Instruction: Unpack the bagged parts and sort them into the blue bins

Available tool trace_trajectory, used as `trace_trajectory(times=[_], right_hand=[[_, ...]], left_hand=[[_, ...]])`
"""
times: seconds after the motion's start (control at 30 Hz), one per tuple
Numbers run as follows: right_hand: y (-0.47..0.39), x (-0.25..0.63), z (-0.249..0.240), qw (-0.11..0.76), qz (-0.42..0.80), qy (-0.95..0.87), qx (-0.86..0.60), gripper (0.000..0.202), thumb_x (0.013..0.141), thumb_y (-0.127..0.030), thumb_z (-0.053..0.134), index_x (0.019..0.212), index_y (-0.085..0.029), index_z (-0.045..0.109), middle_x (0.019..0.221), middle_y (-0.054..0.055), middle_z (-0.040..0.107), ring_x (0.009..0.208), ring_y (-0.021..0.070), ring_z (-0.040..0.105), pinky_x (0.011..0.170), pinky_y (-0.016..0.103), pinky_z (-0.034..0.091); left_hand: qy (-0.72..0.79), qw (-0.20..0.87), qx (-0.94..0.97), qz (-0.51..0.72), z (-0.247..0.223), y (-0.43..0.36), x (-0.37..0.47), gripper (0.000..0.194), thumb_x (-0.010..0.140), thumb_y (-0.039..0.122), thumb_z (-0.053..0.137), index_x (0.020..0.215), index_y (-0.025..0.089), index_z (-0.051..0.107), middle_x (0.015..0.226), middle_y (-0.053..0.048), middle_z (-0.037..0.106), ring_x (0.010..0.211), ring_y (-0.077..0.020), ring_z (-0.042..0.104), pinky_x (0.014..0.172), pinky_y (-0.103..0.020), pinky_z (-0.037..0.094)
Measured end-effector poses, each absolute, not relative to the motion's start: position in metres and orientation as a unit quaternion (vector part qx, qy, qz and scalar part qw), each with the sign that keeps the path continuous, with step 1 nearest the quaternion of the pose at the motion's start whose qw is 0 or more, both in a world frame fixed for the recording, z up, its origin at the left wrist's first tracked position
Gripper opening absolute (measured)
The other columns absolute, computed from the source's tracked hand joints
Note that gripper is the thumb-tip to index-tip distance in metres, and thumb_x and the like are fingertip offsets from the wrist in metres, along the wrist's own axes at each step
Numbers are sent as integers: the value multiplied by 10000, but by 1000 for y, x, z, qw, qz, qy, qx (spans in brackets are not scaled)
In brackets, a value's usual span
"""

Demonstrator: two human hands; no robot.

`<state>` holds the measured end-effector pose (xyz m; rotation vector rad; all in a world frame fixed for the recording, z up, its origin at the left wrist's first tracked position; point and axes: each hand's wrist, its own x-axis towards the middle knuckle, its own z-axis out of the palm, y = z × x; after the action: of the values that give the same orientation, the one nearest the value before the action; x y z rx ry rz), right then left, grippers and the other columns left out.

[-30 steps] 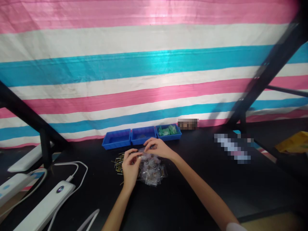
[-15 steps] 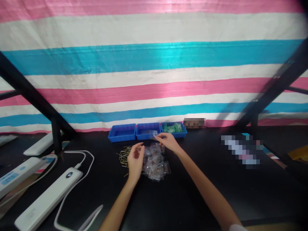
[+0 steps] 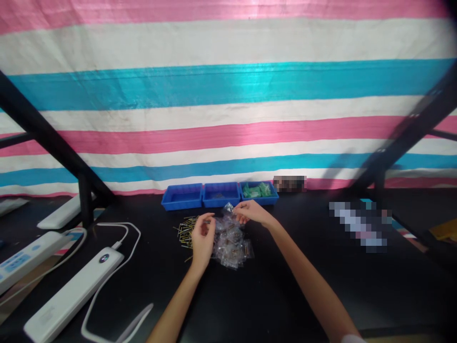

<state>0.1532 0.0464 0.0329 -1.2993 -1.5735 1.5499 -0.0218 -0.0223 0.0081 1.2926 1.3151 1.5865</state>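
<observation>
Backdrop: striped pink, white and blue tarp (image 3: 228, 95) hangs behind a black counter (image 3: 285, 286), with black frame bars crossing at the upper left and right.

Right hand: my right hand (image 3: 252, 213), just right of frame centre, has its fingertips pinched together on a small clear bag (image 3: 228, 209), held just above the counter.

Left hand: my left hand (image 3: 202, 238) is lower and to the left, fingers curled loosely and apart; I cannot tell whether anything is in it.

Bag to hands: it sticks out leftward from my right fingertips, toward the left hand, which is near but not touching.

Bag's look: transparent, crumpled, glinting; contents too small to make out.

Pile: more clear bags (image 3: 232, 243) lie heaped on the counter between and below my hands.

Pins: thin gold pins (image 3: 185, 231) are scattered left of the pile.

Trays: three blue trays (image 3: 182, 197) stand in a row behind, the right one with green parts (image 3: 257, 189).

Left edge: white power strips (image 3: 71, 295) with cables.
</observation>
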Motion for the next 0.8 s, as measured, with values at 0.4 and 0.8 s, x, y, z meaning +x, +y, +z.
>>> trace_trajectory(times=[0.4,0.8], right_hand=[[48,158,37,363,598,-549,-457,346,774,-333,565,1059,-138,584,998,123,647,778,158,637,502,182,480],[46,153,12,290,260,-701,-598,252,652,-382,652,846,-223,670,858,35,668,723,185,608,640,280,438]], left_hand=[[503,348,508,606,9,-23,-22,212,777,295,529,953,177,546,797,-9,521,548,-71,433,522,-188,373],[509,354,505,600,10,-23,-21,200,771,291,535,929,171,554,783,-2,518,534,-65,428,511,-183,360]])
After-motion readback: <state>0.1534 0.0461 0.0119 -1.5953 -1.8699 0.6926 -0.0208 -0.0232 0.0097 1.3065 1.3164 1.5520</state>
